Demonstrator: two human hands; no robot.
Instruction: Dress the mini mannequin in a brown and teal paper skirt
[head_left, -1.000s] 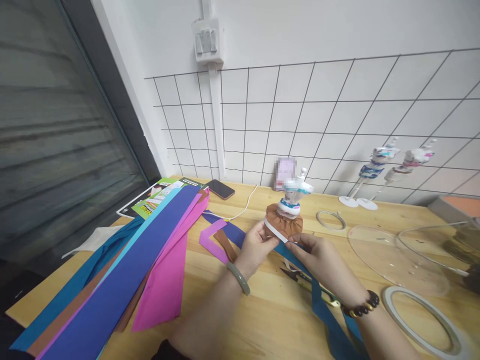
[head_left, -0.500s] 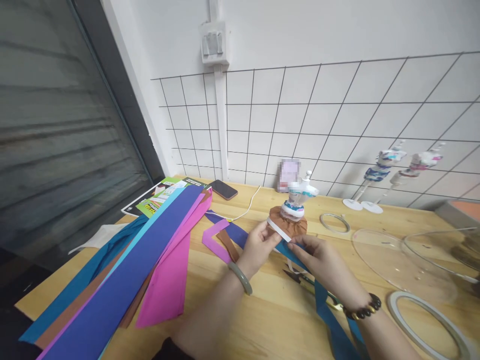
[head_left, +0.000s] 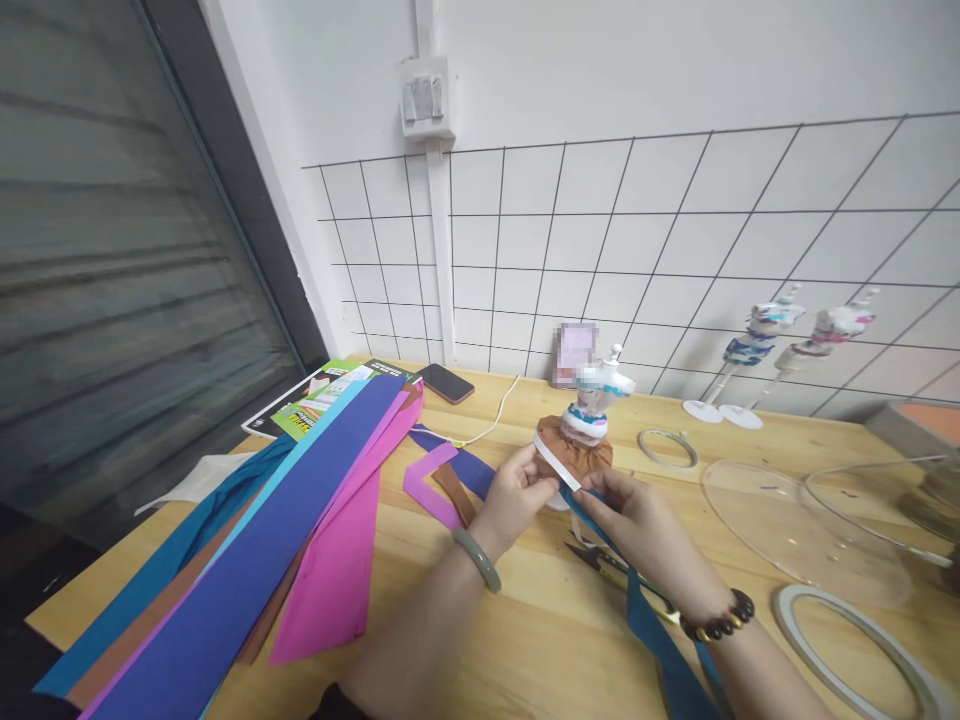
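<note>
A small white dress form [head_left: 602, 381] stands on the table, wearing a gathered brown paper skirt [head_left: 596, 457]. Across the skirt's front runs a white strip of tape [head_left: 559, 461]. My left hand [head_left: 517, 496] is closed on the strip's left end, thumb beneath it. At the strip's lower right end, my right hand [head_left: 634, 515] pinches a teal paper strip [head_left: 654, 630] that trails down to the table's front. Whether the right fingers also grip the tape is hidden. Under the right wrist lie scissors [head_left: 589, 553], partly covered.
Long coloured paper strips [head_left: 300, 480] lie at left over booklets [head_left: 330, 395]. A phone [head_left: 445, 383] and white cable [head_left: 495, 415] are behind. Tape rolls [head_left: 847, 640], a clear disc [head_left: 795, 520] and two more dress forms [head_left: 757, 345] occupy the right side.
The view has shifted slightly. Both hands hold nearly the same place at the skirt; the teal strip between them now shows less of its face.
</note>
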